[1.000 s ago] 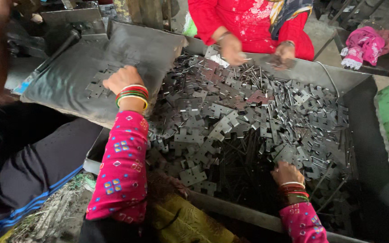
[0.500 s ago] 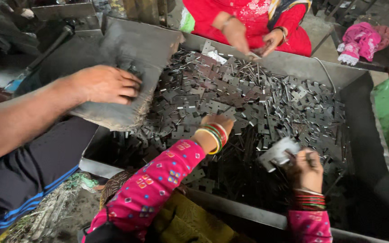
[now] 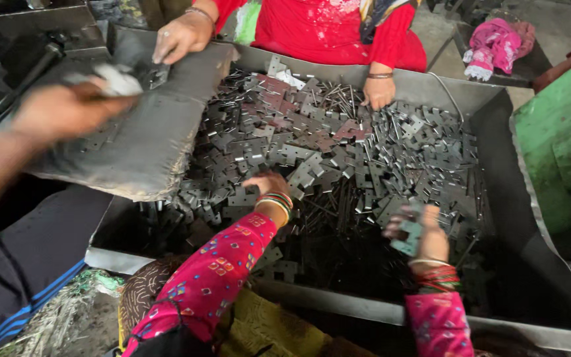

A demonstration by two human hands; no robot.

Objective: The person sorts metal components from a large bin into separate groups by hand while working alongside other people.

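While a co-worker's blurred hand (image 3: pixel 61 109) rests on the grey pad (image 3: pixel 147 145), the left hand (image 3: pixel 267 183) lies open on the metal plates (image 3: pixel 338 158) in the tray (image 3: pixel 431 86); the right hand (image 3: pixel 424 235) grips one plate (image 3: pixel 410 237) above the pile.

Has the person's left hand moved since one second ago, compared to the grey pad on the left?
Yes. The left hand was on the grey pad then; now it lies to the right of it, on the metal pieces in the tray.
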